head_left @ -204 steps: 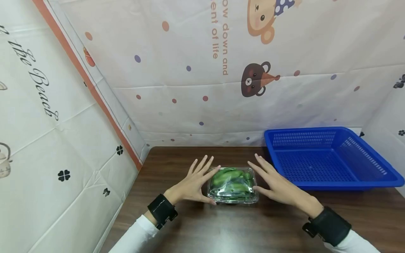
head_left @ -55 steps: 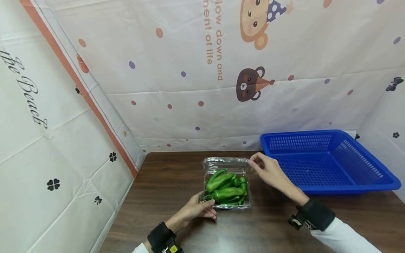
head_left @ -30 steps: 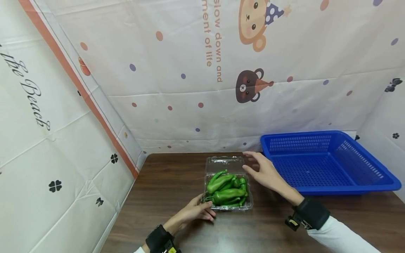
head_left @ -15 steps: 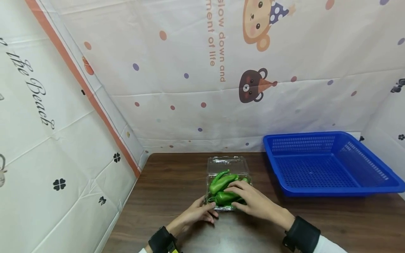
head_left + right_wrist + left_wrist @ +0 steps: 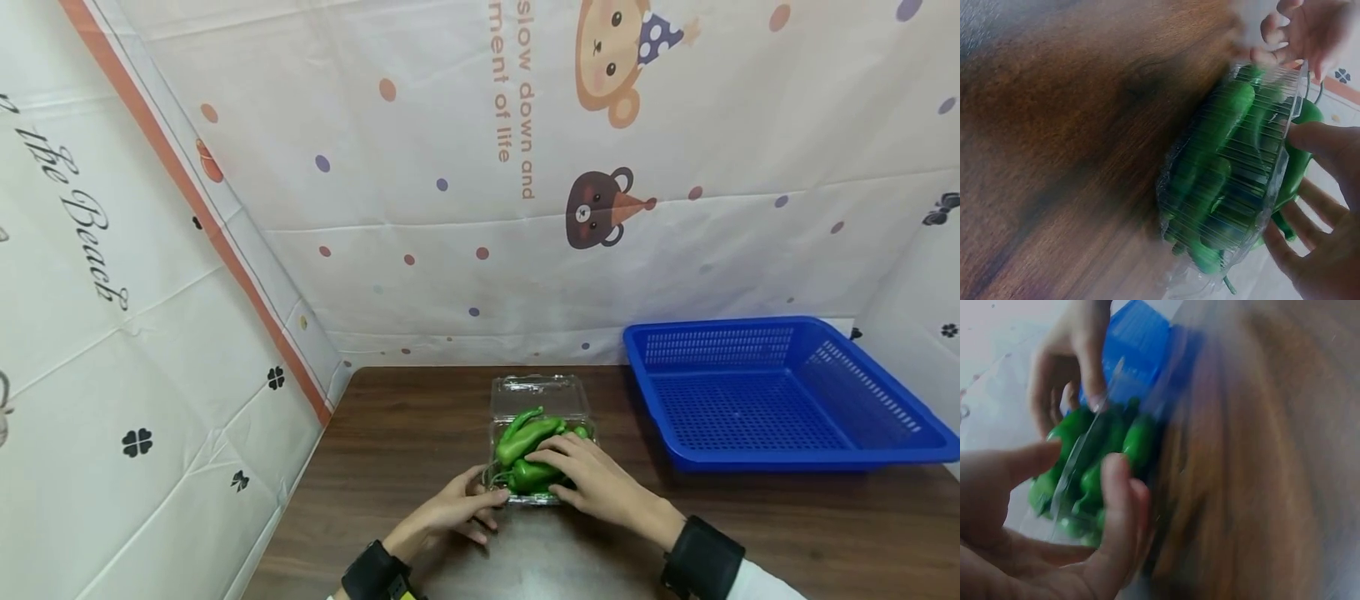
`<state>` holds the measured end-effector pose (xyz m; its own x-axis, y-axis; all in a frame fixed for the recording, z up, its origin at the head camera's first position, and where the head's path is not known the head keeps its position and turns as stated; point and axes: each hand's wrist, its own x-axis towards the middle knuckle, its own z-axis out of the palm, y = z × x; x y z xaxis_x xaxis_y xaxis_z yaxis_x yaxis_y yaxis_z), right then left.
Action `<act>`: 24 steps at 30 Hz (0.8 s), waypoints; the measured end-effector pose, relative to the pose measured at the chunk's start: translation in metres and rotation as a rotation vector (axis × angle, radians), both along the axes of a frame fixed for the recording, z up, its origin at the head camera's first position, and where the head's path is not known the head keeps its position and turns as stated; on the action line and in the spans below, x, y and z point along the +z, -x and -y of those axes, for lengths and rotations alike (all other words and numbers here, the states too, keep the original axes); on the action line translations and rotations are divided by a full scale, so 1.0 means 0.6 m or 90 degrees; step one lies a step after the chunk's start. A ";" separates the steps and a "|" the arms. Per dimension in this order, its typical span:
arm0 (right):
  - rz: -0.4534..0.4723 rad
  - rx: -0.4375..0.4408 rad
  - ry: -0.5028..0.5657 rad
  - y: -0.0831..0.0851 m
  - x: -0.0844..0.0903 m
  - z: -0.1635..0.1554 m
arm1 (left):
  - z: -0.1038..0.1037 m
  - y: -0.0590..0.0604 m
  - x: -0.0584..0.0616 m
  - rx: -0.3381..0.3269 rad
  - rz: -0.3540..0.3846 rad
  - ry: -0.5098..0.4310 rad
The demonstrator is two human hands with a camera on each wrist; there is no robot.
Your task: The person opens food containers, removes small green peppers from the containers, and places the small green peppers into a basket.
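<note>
A clear plastic clamshell box (image 5: 538, 395) lies on the table with its lid folded back, full of green peppers (image 5: 525, 442). At the box's front left corner is my left hand (image 5: 448, 510), thumb on the rim and fingers below. The left wrist view has the box wall (image 5: 1075, 465) between thumb and fingers. Over the front right of the box, my right hand (image 5: 603, 483) grips the front green pepper (image 5: 532, 477), its fingers over the far side and thumb at the near side. The right wrist view shows this pepper (image 5: 1297, 165) above the rim, between thumb and fingers.
A blue plastic basket (image 5: 757, 462) with slotted walls stands to the right on the brown wooden table (image 5: 420, 417). Behind the table and at its left hangs a printed white cloth (image 5: 420, 183).
The lid went from closed to folded back. My right hand left the lid, came down onto the peppers and closed round the front one. My left hand shifted slightly at the box corner.
</note>
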<state>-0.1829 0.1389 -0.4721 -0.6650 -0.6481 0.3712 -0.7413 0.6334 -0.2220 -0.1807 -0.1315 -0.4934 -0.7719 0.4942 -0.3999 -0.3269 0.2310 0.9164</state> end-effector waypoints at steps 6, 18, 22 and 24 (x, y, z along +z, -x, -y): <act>-0.011 0.007 -0.013 0.004 -0.001 0.007 | 0.019 0.019 -0.001 0.001 -0.033 -0.037; -0.006 0.008 -0.025 0.003 0.001 0.007 | 0.011 0.041 -0.019 -0.062 -0.099 -0.096; -0.006 0.001 -0.018 0.005 -0.003 0.007 | 0.010 0.042 -0.020 -0.079 -0.091 -0.086; -0.006 -0.002 -0.013 0.006 -0.003 0.006 | 0.009 0.043 -0.020 -0.088 -0.084 -0.084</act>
<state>-0.1865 0.1350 -0.4741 -0.6639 -0.6533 0.3639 -0.7410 0.6402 -0.2025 -0.2065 -0.1371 -0.5052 -0.7344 0.6404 -0.2250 -0.1762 0.1402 0.9743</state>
